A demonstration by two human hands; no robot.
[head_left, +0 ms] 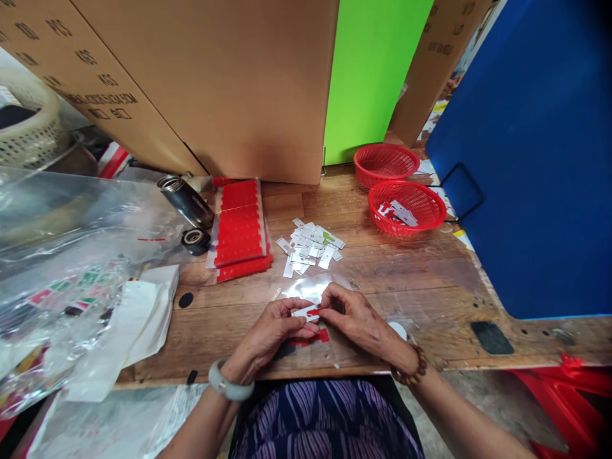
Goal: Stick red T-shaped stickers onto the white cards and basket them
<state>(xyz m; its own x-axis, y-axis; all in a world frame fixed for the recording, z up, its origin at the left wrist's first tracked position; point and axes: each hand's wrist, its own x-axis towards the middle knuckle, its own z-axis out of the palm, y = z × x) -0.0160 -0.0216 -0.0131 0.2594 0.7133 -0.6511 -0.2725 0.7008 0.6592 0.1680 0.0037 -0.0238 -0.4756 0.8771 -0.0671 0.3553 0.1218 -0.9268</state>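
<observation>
Near the table's front edge, my left hand point(281, 325) holds a small white card point(301, 312) between thumb and fingers. The fingertips of my right hand point(351, 317) pinch a small red piece point(313, 312) lying against the card's right end. Just below my hands, a red sheet piece point(321, 336) rests on the table, partly hidden by my left hand. Beyond my hands is a loose pile of white cards point(310, 247), one with a green patch. Stacked sheets of red pieces point(240, 223) lie to the left of the pile.
Two red baskets point(386, 160) stand at the back right, the nearer holding white and red pieces. An open dark flask point(187, 199) and its cap point(196, 241) are left of the red sheets. Plastic bags point(86, 255) cover the left side. Cardboard point(229, 83) and a blue panel point(535, 159) rise behind.
</observation>
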